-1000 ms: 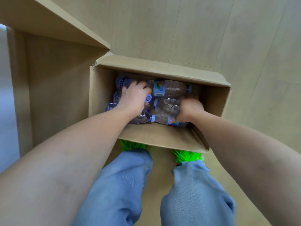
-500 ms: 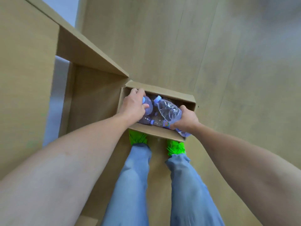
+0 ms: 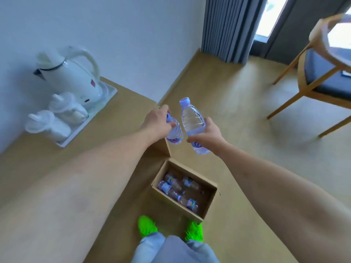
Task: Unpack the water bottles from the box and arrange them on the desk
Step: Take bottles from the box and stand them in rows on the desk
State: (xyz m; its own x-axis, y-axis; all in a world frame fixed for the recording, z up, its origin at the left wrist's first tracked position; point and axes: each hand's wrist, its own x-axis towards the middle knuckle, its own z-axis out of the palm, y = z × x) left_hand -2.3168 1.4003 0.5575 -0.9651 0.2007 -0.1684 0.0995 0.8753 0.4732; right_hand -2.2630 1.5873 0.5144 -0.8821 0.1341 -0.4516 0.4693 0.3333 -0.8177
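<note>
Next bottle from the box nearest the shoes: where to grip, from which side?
Judging from the view: that bottle lies flat in the open-topped box, so come straight down from above. Wrap the plain mid-body beside the coloured label, not the narrow cap end. Neighbouring bottles lie close, so finger room looks tight.

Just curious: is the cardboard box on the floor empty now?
No, several water bottles lie inside the box, while each hand holds one above it.
</note>
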